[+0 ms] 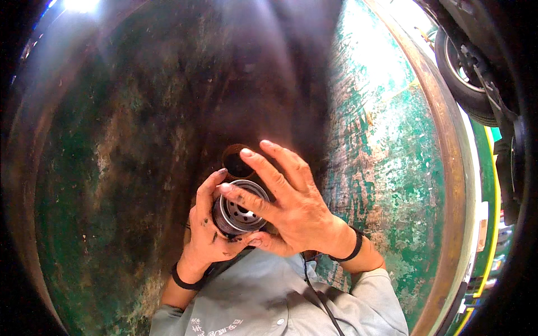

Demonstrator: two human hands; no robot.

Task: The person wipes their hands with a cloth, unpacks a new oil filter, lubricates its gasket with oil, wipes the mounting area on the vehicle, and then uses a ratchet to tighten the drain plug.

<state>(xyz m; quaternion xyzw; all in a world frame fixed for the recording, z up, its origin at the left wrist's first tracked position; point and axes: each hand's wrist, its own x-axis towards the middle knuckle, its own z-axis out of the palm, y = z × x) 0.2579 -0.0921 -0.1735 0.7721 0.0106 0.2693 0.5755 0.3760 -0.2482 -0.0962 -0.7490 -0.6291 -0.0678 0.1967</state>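
Observation:
In my left hand (204,238) is an oil filter (242,219), a dark canister. Its open metal end faces up, with a ring of small holes around a larger centre hole. The fingers and thumb of that hand wrap round the canister's side, and dark grease marks the skin. My right hand (302,210) hovers over the filter with its fingers stretched out and spread. One of its fingers crosses above the filter's rim and hides part of the end. Its thumb is by the near side of the filter; whether it touches the canister I cannot tell.
Below lies a worn green surface (386,185) with peeling paint and dark stains. Just beyond the filter is a round dark opening with a brown rim (225,154). A brown edge strip (448,185) runs down the right. Past it stands a vehicle wheel (462,78).

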